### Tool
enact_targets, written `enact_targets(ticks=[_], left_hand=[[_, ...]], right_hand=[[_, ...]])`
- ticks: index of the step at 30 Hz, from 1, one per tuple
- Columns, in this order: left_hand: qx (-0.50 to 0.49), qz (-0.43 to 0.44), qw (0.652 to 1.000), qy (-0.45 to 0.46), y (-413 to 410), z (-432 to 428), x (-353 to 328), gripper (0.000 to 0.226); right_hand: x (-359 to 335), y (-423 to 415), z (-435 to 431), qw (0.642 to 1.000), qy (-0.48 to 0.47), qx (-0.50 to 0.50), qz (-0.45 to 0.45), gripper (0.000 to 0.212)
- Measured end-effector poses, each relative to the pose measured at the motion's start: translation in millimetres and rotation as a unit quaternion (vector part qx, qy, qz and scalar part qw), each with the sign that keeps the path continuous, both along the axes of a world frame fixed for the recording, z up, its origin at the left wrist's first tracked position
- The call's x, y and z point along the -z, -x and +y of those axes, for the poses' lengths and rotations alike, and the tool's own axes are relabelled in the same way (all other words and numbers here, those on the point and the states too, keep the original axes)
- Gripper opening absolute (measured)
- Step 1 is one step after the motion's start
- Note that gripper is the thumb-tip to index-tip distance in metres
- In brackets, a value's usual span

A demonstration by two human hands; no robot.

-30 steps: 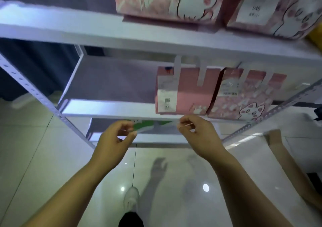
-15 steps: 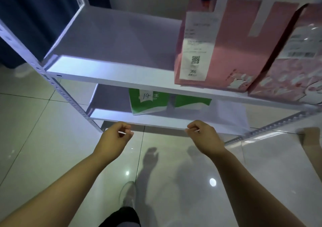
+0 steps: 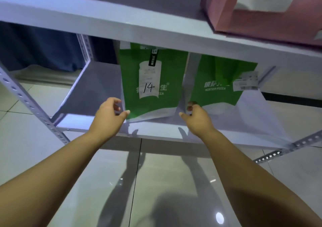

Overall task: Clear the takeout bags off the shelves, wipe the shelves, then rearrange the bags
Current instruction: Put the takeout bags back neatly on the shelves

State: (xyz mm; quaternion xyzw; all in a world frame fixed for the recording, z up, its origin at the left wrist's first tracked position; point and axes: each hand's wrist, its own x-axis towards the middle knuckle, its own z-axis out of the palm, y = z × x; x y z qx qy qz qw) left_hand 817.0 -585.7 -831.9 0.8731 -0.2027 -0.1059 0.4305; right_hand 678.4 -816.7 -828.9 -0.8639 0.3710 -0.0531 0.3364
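Note:
Two green takeout bags stand side by side on the lower white shelf (image 3: 90,87). The left green bag (image 3: 134,80) carries a receipt marked "14"; the right green bag (image 3: 221,87) has a label sticking out at its right side. My left hand (image 3: 111,111) reaches to the marked bag's lower left corner, fingers spread in a loose curve, thumb tip touching the bag. My right hand (image 3: 195,115) is at that bag's lower right corner, fingers bent in front of the gap between the two bags. Neither hand closes around anything I can see.
A pink bag (image 3: 224,17) with a white receipt sits on the shelf above (image 3: 122,23), at the top right. A perforated metal upright (image 3: 31,106) runs diagonally at the left. Glossy floor tiles lie below; a dark blue curtain hangs behind.
My view has dropped from the pink bags' shelf to the lower shelf. Both hands moved forward from the shelf's front edge to either side of the green bag marked 14, and their fingers loosened.

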Motion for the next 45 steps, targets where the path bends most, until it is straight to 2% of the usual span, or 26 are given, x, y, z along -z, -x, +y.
enact_targets(ticks=[3,7,9,11,14,15,18,21,24,27,33,36,41,45], left_hand=[[-0.003,-0.015,1.000,-0.006,-10.8,-6.9,13.5,0.048],[0.009,-0.002,0.998,-0.054,-23.5,-18.1,22.4,0.052],[0.021,0.012,0.998,-0.060,-26.7,-23.5,24.0,0.047],[0.020,0.018,0.998,-0.048,-27.9,-26.9,25.3,0.039],[-0.020,0.011,0.999,-0.034,-29.0,-25.8,27.3,0.031],[-0.032,0.007,0.999,-0.029,-29.1,-23.4,28.1,0.026],[-0.044,0.015,0.999,-0.001,-25.4,-13.5,29.1,0.015],[-0.041,0.021,0.999,0.017,-12.5,-0.1,24.9,0.012],[-0.047,0.031,0.998,0.004,7.7,16.7,16.0,0.012],[-0.059,0.056,0.997,-0.019,32.4,37.9,3.6,0.015],[-0.070,0.132,0.988,-0.032,90.6,88.1,-38.0,0.013],[-0.084,0.160,0.983,-0.042,120.5,113.3,-70.4,0.015],[-0.126,0.228,0.965,-0.023,176.7,160.3,-142.2,0.022],[-0.150,0.232,0.961,-0.002,211.0,196.7,-208.1,0.021]], right_hand=[[9.8,-23.6,-1.6,1.000,0.015,-0.002,0.001,0.055],[14.6,-45.4,-3.8,0.999,0.025,-0.009,0.018,0.072],[16.9,-53.0,-4.5,1.000,-0.009,-0.010,0.011,0.065],[19.3,-58.6,-5.4,1.000,-0.021,-0.001,-0.002,0.045],[22.4,-58.4,-6.9,1.000,0.014,0.023,-0.010,0.013],[23.8,-56.4,-7.0,0.999,0.024,0.030,-0.015,0.010],[25.3,-43.2,-0.6,0.997,-0.010,0.049,-0.058,0.014],[20.1,-24.6,15.4,0.993,-0.042,0.051,-0.098,0.002],[10.3,-3.6,33.0,0.993,-0.056,0.046,-0.094,0.020],[-2.4,20.9,53.4,0.994,-0.068,0.055,-0.062,0.023],[-40.8,75.8,97.8,0.990,-0.129,0.053,-0.028,0.030],[-72.2,104.0,122.9,0.990,-0.129,0.050,0.010,0.035],[-145.0,151.3,169.9,0.986,-0.155,0.047,0.048,0.029],[-213.1,178.3,202.3,0.986,-0.161,0.039,0.035,0.022]])
